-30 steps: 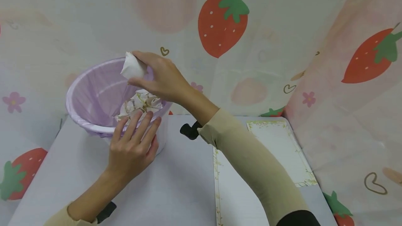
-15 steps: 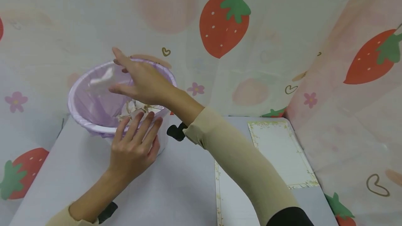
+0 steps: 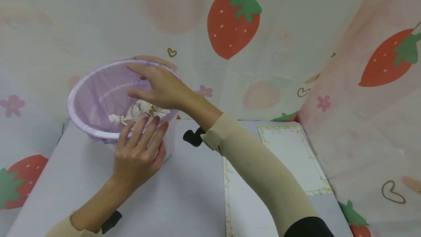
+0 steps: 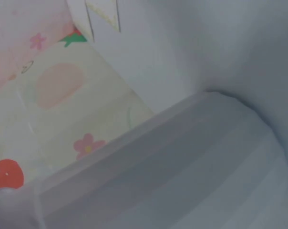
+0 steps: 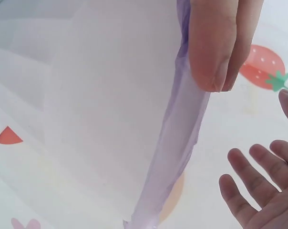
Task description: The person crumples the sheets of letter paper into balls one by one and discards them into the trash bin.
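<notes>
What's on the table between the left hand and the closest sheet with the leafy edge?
Nothing, just bare table. The head view shows that gap, from the left hand across to the sheet.

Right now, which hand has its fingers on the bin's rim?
The left hand: its fingers lie on the rim of the purple-lined bin. The right hand hangs over the opening, its fingers off the rim.
</notes>
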